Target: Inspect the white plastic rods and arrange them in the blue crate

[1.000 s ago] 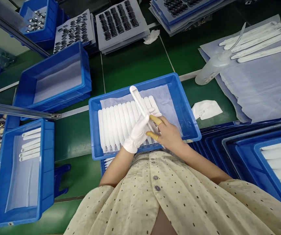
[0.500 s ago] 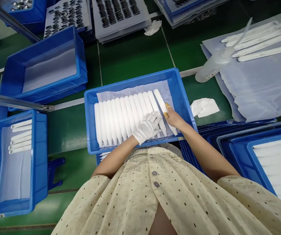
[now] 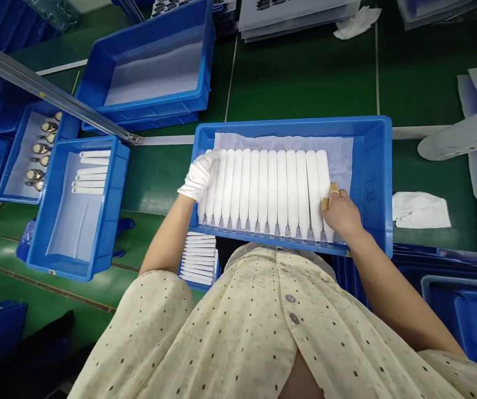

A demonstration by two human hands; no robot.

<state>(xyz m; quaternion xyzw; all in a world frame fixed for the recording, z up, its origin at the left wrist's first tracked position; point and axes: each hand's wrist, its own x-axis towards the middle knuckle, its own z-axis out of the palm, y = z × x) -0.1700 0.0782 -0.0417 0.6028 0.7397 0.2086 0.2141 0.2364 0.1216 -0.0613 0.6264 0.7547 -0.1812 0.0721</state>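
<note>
Two hands flank a row of white moulded bars (image 3: 267,188) in a blue plastic tray (image 3: 371,183).
The gloved left hand (image 3: 199,177) lies against the row's left end, its grip open; the right hand (image 3: 340,213), in tan finger cots (image 3: 333,189), curls at the last bar, its grip unclear, above the paper liner (image 3: 283,141).

a row of white plastic sticks (image 3: 263,191) is lying side by side, tapered ends pointing toward the person, stretching between the gloved left hand (image 3: 199,177) and the bare right hand (image 3: 340,213), both touching its end sticks.
</note>
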